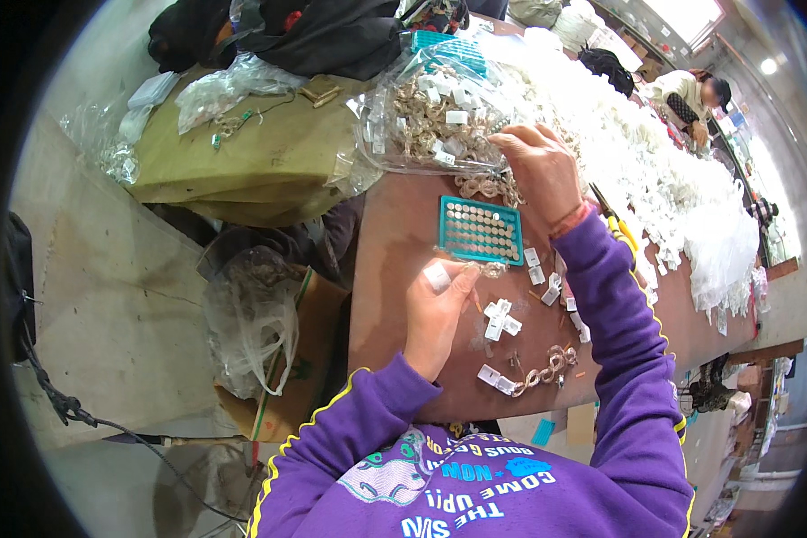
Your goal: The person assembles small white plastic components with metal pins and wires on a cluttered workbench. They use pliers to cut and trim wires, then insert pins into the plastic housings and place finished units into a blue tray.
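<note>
My left hand (436,309) is closed on a small white plastic case (437,276) with a loop of thin clear-brown wire (491,269) at the fingertips. Raised past the tray, my right hand (544,170) has its thumb and fingers pinched together beside a clear plastic bag (377,161); whatever is between the fingertips is too small to make out. Between the hands lies a teal tray (442,235) with rows of round silver button cells (475,215). Several white cases (502,320) rest on the brown table, one beside a wire coil (547,366).
The bag holds a heap of coiled wires with white cases (455,117). Yellow-handled scissors (620,233) lie by my right forearm. White goods (628,134) pile along the table's right side. A cardboard box (309,332) stands left of the table. Another person (690,97) works at the far right.
</note>
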{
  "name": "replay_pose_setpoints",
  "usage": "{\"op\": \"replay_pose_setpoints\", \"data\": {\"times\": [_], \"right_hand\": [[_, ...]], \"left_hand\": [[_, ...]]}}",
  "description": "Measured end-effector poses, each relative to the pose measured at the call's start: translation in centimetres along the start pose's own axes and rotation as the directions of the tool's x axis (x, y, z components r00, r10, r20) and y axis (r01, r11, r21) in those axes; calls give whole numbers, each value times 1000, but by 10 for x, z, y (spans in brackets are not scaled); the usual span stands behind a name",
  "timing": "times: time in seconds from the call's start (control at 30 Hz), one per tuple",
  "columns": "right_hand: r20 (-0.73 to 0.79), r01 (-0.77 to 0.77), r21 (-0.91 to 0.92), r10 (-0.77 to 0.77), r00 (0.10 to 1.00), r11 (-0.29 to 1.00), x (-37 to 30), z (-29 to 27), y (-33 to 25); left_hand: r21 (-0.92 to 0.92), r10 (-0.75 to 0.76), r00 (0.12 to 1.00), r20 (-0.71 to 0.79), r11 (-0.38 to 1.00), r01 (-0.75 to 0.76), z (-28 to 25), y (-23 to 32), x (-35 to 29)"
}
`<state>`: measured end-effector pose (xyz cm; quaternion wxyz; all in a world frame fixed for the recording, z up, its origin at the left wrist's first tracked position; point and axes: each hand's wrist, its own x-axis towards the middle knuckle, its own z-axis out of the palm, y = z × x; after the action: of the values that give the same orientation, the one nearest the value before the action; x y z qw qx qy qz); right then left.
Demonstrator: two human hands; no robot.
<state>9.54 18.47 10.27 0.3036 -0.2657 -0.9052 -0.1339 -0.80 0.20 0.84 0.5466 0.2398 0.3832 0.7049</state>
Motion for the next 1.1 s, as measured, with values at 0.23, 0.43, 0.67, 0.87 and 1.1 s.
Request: {"op": "replay_pose_setpoints", "data": {"times": [0.23,0.43,0.67,0.87,1.1], "right_hand": [[153,165,-327,-121,981,931,38,39,24],[148,200,-201,-172,974,959,43,43,37],[100,40,88,-49,994,995,40,36,40],[123,-60,244,31,992,968,38,36,42],[148,-232,298,195,970,926,40,20,26]], "left_hand": [[24,10,1000,-8,1000,-9,0,-3,-1],[1,9,998,-55,1000,-9,1,-3,-1],[-61,-43,997,-66,997,39,3,1,-2],[-93,-22,996,-84,996,14,6,5,-2],[-49,12,995,-101,999,-17,3,7,0]]}}
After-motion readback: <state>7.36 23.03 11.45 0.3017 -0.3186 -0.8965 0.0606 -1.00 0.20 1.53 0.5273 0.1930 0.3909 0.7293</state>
